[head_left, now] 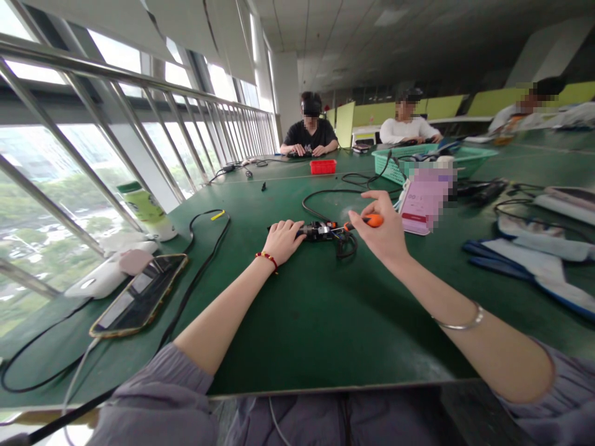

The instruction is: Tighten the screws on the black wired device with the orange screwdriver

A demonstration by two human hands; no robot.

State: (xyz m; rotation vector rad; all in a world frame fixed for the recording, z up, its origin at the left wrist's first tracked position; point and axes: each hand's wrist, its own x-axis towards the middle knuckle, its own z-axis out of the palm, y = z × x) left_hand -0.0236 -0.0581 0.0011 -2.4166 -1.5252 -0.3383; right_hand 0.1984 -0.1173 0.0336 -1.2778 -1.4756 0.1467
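A black device (pixel 321 231) with a cable lies flat on the green table (pixel 297 316). My left hand (pixel 284 240) rests on its left end, fingers pressed together over it. An orange-handled screwdriver (pixel 373 220) points left, its shaft reaching the right part of the device. My right hand (pixel 382 229) is at the handle, thumb and fingers curled around it with some fingers raised. Contact between the screwdriver's tip and the device is too small to make out. A short loop of black cable (pixel 346 246) hangs by the device's right end.
A phone (pixel 139 294), a white power bank (pixel 111 269) and a cup (pixel 149 210) are at left. Beyond my hands are a red tray (pixel 323 166) and a green basket (pixel 469 162). An upright pink-screened phone (pixel 424 201) and gloves (pixel 534 263) stand right. Three people sit across.
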